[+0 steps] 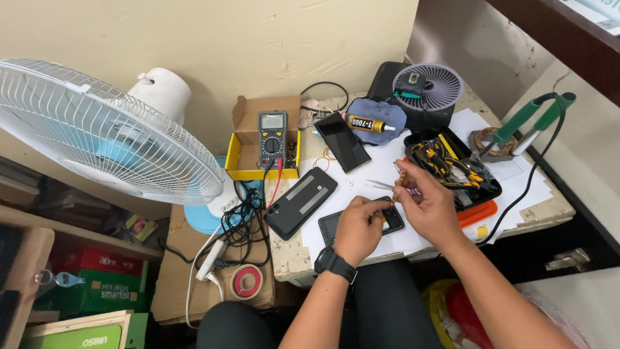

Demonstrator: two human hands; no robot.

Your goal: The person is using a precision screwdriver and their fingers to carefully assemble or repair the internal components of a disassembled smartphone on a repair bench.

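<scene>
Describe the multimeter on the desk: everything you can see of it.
The multimeter is a dark grey handheld unit with a pale rectangular display at the top and a round black selector dial below it. It stands tilted, leaning back inside an open cardboard box with yellow sides, at the back of the desk near the wall. A red lead and a black lead plug into its lower end and trail down toward the tangle of cables. Neither of the hands touches it.

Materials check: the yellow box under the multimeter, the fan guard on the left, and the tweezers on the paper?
Yellow box: cardboard by the look of it, with brown raw flaps and a matte yellow outside.
Fan guard: thin wire grille, glossy white, probably coated metal.
Tweezers: bare metal, silvery and shiny.
</scene>
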